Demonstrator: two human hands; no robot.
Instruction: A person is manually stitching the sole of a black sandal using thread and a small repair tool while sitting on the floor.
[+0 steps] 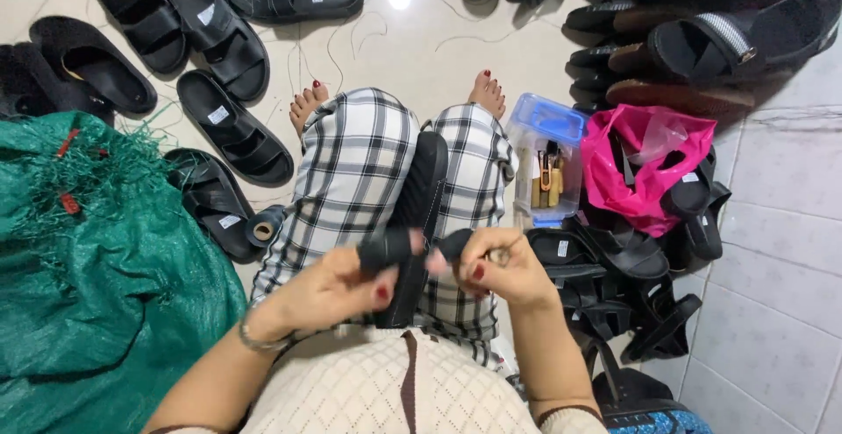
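The person is sitting on the tiled floor [772,311] with a black sandal [419,215] standing on edge between the knees, both hands pinching its black strap [419,243]. The left hand [329,289] is gripping one strap end while the right hand [509,267] is pinching the other. A clear plastic box [548,158] and a pink bag [645,158] are lying just beside the right knee, a green sack [96,294] at the left.

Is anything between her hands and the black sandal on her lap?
Nothing visible. The left hand and the right hand already grip the strap ends of the black sandal, which stands on edge between the knees. The clear plastic box sits off to the right.
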